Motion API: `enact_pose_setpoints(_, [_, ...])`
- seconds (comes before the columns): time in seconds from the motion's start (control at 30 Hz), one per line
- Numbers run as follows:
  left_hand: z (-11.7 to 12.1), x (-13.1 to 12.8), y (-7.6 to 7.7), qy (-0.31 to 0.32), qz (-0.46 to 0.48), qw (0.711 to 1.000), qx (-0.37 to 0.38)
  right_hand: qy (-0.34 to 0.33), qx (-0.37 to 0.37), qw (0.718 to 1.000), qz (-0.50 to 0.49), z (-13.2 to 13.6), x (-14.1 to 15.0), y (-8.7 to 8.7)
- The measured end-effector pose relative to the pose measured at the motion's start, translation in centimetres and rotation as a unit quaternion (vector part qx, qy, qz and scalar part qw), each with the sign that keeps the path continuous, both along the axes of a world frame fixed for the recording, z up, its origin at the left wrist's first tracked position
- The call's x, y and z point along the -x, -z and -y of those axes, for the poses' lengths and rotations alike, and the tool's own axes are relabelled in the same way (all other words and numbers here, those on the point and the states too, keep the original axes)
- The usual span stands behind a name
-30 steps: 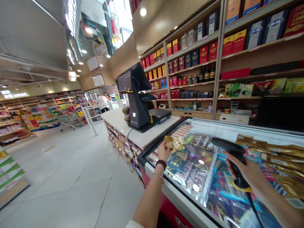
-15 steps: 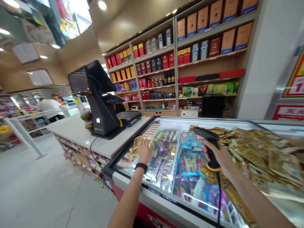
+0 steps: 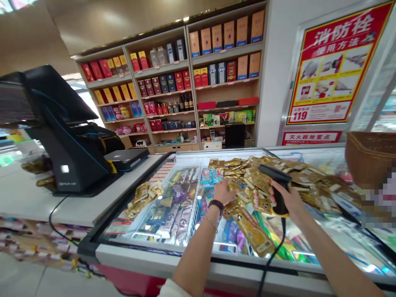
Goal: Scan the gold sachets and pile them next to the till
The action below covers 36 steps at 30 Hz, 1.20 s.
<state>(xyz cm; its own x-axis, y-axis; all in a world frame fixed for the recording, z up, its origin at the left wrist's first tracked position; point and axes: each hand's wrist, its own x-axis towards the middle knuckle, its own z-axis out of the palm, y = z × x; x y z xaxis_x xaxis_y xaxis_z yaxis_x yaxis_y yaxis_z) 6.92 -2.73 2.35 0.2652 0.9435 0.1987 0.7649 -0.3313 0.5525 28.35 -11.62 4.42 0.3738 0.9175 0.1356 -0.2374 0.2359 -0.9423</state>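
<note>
In my right hand (image 3: 287, 200) is a black barcode scanner (image 3: 275, 175), gripped by its handle, with its cord running down over the freezer's front edge. My left hand (image 3: 224, 192) reaches over the freezer's glass top at the near left end of a heap of gold foil packets (image 3: 256, 165). Its thumb is apart from the other fingers, whose tips are partly hidden, and no packet is clearly held. Just below that hand, a long gold packet (image 3: 252, 231) lies on the glass. A smaller pile of gold packets (image 3: 144, 198) rests on the glass at the left.
A black checkout terminal (image 3: 58, 136) and a flat black device (image 3: 126, 159) stand on the white counter (image 3: 102, 202) at left. Baskets of frozen goods show through the freezer glass. A brown wicker basket (image 3: 369, 161) is at far right. Behind are shelves (image 3: 188, 111) of boxed goods.
The view has swung right. My left hand has moved from the small left pile of gold packets to the main heap. The scanner stays in my right hand.
</note>
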Motion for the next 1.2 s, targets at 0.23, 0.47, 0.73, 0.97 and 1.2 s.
enact_pose_setpoints(0.23, [-2.1,-1.1,0.5,-0.048,-0.007,0.999,0.026,0.010,0.000,1.000,0.011,-0.4,0.4,0.7])
enact_pose_setpoints(0.47, [-2.9,0.3,1.5,-0.113,0.189,0.975,0.023,0.016,0.018,0.999,0.032,-0.9,0.4,0.9])
enact_pose_setpoints(0.73, [-3.2,0.0,1.8,-0.120,0.538,0.828,0.106,0.015,0.023,0.999,0.024,-0.9,0.2,1.5])
enact_pose_setpoints(0.97, [-1.4,-0.2,1.0,-0.068,0.730,0.653,0.191,-0.001,0.010,0.999,0.043,-0.4,1.2,1.4])
enact_pose_setpoints(1.2, [-0.3,-0.5,0.2,-0.111,0.758,0.614,0.188,-0.014,-0.011,0.994,0.107,-0.3,2.3,1.3])
